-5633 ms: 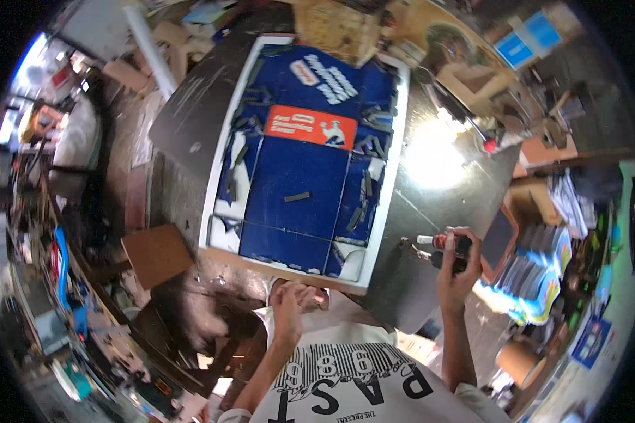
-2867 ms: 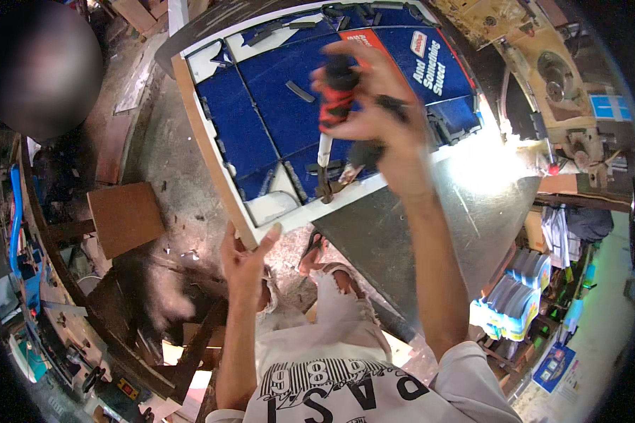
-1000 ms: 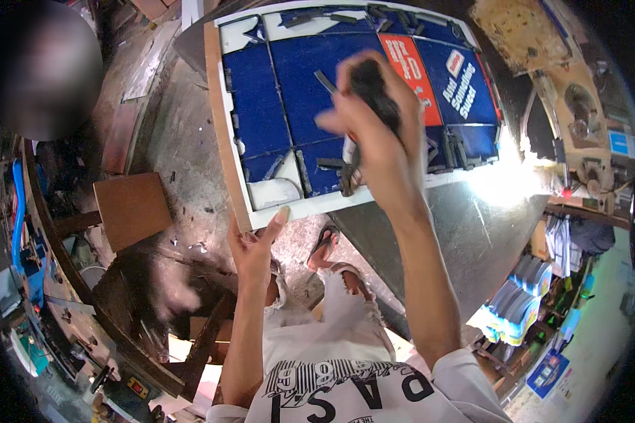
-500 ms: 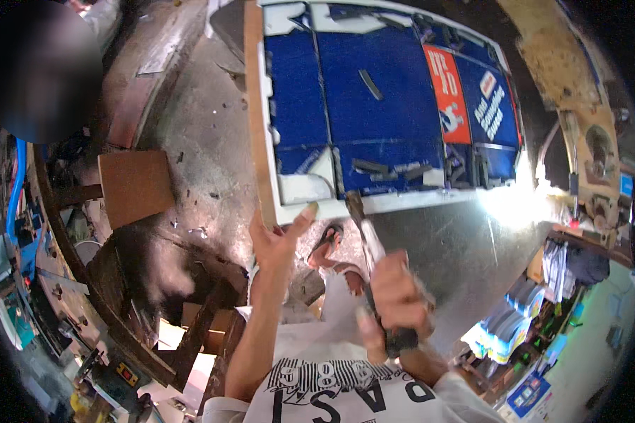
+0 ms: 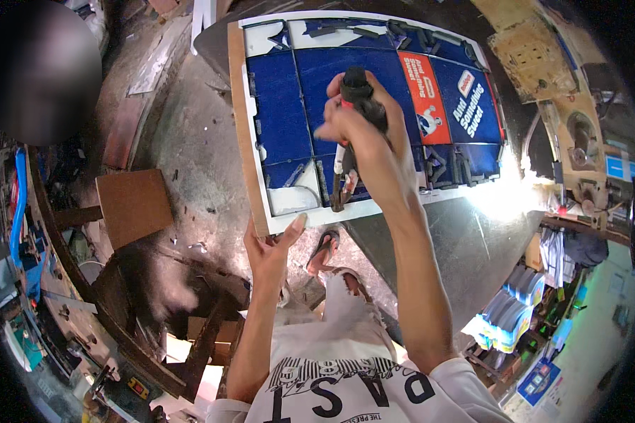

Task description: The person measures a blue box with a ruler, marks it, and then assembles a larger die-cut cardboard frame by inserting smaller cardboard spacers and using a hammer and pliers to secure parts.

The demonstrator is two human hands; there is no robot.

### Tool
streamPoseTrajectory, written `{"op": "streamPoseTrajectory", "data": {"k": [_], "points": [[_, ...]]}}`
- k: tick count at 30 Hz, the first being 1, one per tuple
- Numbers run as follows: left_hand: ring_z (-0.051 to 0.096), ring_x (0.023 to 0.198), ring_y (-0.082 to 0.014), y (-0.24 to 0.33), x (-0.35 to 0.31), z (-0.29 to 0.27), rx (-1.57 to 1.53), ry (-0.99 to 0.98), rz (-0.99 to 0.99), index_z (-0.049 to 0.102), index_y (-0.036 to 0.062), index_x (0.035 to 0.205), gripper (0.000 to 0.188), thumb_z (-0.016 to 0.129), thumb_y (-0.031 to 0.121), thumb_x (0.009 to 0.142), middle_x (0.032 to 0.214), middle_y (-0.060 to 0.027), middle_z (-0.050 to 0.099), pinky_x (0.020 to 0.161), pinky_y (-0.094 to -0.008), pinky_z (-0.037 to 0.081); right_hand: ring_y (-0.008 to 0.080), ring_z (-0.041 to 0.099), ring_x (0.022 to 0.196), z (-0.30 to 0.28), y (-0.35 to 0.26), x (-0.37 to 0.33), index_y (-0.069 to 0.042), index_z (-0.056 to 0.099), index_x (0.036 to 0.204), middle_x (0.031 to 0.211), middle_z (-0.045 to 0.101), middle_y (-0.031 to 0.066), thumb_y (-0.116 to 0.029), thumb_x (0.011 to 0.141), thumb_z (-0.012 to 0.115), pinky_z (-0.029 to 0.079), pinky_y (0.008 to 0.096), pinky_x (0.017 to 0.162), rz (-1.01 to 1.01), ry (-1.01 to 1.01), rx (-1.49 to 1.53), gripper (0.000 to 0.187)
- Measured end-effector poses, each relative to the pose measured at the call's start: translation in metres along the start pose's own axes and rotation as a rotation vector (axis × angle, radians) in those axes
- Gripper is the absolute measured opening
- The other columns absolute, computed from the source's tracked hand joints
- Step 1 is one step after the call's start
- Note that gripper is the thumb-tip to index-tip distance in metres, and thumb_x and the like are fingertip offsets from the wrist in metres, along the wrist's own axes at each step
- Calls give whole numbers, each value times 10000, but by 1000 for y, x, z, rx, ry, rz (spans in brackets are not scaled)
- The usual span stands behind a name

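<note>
My left hand (image 5: 267,247) grips the near left corner of a large flat panel (image 5: 349,92), its thumb on the white rim and its fingers curled round the brown side. The panel has a blue printed face with an orange-red block, and it lies on a dark tabletop. Reaching over the panel, my right hand (image 5: 374,116) is closed round the dark handle of a hammer (image 5: 340,173). The handle end points away from me, and the brownish metal head is down at the panel's near white edge. Part of the handle is hidden by my fingers.
Dark strips (image 5: 437,169) lie scattered over the panel. The dark tabletop (image 5: 458,233) extends to the right, under a bright glare. A brown square board (image 5: 134,208) stands at left, near a cluttered bench. Stacked blue-and-white packs (image 5: 508,314) sit at lower right.
My right hand has swung the hammer from near my body out over the panel, so its handle now points away. The left hand stays on the corner; the panel appears slightly lower left in view.
</note>
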State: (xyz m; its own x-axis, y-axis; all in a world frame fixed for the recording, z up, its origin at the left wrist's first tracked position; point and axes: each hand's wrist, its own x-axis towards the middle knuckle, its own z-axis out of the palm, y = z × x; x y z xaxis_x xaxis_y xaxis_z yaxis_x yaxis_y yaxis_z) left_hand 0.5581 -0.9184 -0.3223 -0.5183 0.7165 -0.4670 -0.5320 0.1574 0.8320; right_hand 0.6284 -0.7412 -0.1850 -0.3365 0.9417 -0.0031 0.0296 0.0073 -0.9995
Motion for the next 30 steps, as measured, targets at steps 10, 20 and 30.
{"op": "streamPoseTrajectory", "data": {"k": [10,20,30], "points": [[588,1075,-197,-16,-3,-2,-7,176,-66,415,-11,1344,680,797,21,783,1211,-130,550,908,-315,536,324,556,844,-33,40,-164,-23,535,966,918,544,125,-26,658,732,460,467,797,-664,-275,-127,366],[594,1091,-247,-17,-7,-3,-36,159,-61,312,7,1419,736,744,-9,823,1340,-153,466,951,-386,547,172,552,594,9,46,7,7,598,897,709,573,84,-128,747,617,451,301,561,-96,32,-378,203],[619,739,-128,5,6,0,-40,25,-24,526,33,1190,444,765,6,817,968,-59,638,582,-270,510,190,569,1050,-83,-7,-33,-19,392,1428,1180,568,117,-113,682,672,453,286,898,-102,-32,439,803]]}}
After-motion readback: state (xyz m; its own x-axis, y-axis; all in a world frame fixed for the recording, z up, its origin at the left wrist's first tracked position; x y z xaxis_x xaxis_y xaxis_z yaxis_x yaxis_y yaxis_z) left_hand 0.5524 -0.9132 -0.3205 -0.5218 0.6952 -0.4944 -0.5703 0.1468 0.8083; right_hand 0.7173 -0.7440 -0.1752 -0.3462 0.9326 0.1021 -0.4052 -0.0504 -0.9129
